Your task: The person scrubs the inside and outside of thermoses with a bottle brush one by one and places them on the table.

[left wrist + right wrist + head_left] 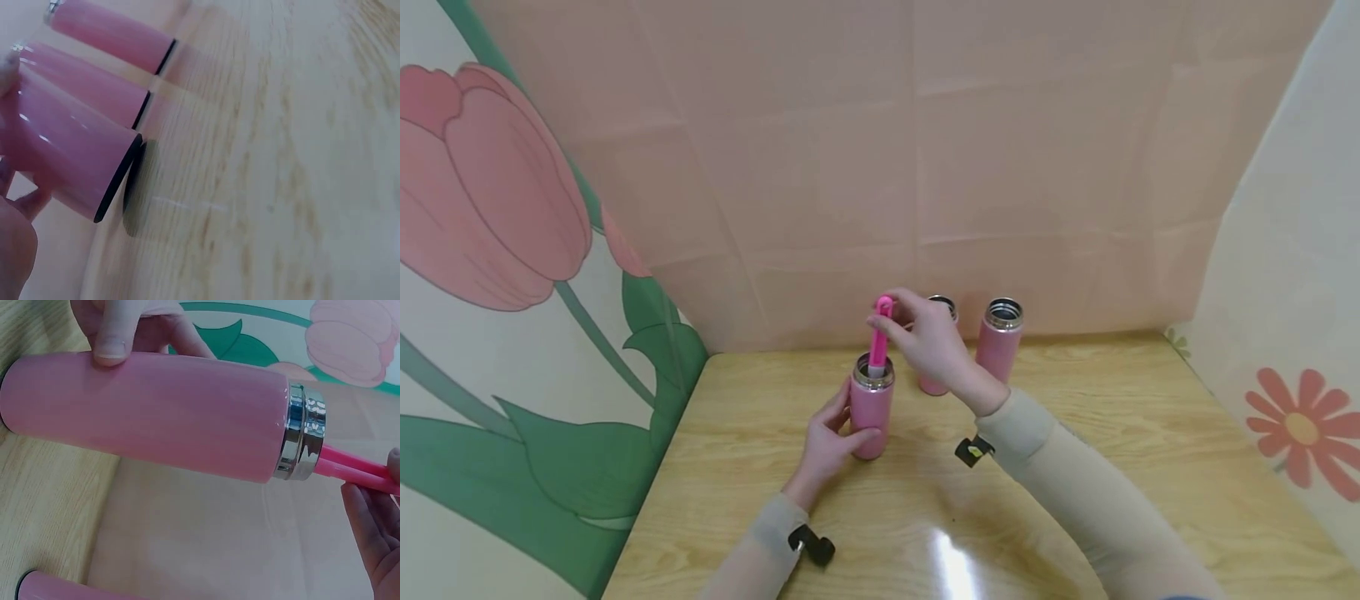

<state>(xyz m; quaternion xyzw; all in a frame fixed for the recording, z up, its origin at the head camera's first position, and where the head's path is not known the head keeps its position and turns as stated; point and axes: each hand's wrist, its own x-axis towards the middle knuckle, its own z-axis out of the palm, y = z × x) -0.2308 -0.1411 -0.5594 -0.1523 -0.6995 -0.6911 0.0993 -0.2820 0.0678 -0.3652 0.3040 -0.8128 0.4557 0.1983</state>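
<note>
My left hand grips a pink vacuum bottle around its lower body, thumb across the front. The bottle has a shiny steel neck and an uncovered mouth, and its base is tipped slightly off the wood in the left wrist view. Above it, my right hand pinches a long pink handle near its top between thumb and fingers. The handle runs down into the bottle's mouth, with a whitish section at the rim. Its lower end is hidden inside. In the right wrist view, the steel neck surrounds the handle.
Two more pink bottles stand behind, near the back edge: one lidless bottle at right, and another bottle partly covered by my right hand. The wooden table meets a peach cloth backdrop, with floral panels at both sides.
</note>
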